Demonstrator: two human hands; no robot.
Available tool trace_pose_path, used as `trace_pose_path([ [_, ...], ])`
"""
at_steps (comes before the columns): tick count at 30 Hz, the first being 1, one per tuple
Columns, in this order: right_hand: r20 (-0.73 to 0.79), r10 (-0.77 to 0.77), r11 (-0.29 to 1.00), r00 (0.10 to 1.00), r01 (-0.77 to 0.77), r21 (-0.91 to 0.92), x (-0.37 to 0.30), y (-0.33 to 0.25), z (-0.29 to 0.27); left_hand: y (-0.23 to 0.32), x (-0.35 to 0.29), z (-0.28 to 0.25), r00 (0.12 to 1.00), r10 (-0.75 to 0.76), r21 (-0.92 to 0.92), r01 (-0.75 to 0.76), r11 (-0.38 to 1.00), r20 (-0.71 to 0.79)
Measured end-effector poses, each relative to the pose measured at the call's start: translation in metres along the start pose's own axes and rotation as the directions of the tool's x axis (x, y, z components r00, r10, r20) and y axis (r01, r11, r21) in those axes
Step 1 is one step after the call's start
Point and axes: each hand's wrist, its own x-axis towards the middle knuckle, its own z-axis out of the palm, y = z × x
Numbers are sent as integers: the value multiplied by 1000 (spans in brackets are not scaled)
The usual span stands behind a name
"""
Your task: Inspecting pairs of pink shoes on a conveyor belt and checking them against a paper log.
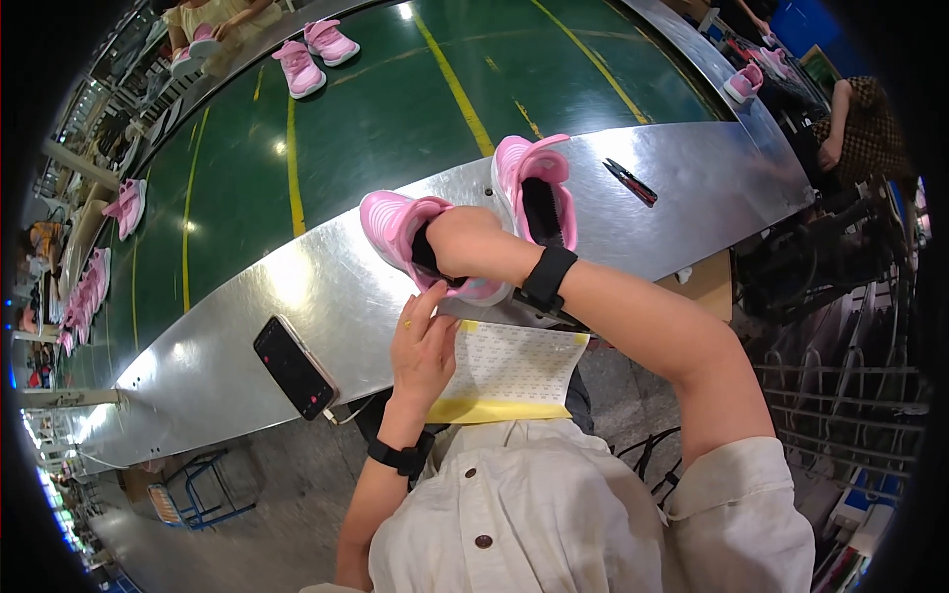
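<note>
A pink child's sneaker stands on the metal ledge in front of me. My right hand reaches down into its opening, so the fingers are hidden inside the shoe. At the heel of this sneaker, my left hand has its fingers stretched out, with the fingertips at or touching the heel edge. To the right stands a second pink sneaker, its strap raised and its dark inside showing. Below the hands, at my lap, lies a white sheet of small printed labels with a yellow border.
A phone with a cable lies on the metal ledge at left; thread snips lie at right. Beyond is a green conveyor belt carrying pink sneakers. Other people sit across the belt and at far right. A wire rack stands right.
</note>
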Motion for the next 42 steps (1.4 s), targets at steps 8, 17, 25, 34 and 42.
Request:
trace_pose_path([
  [8, 2, 11, 1000, 1000, -11, 5, 2, 2, 2, 2, 2, -1, 1000, -3, 17, 3, 1000, 11],
  [17, -4, -9, 1000, 1000, 9, -10, 5, 5, 5, 5, 3, 1, 1000, -17, 41, 17, 999, 4],
  [25, -35, -41, 998, 999, 39, -50, 7, 3, 12, 4, 4, 2, 1000, -11, 42, 11, 999, -15],
  [34, -104, -113, 992, 988, 106, -71, 4, 3, 20, 4, 0, -1, 1000, -5, 75, 4, 997, 8],
  [42, -111, -250, 954, 962, 265, 143, 5, 30, 15, 2, 7, -1, 993, 47, 120, -60, 991, 110],
])
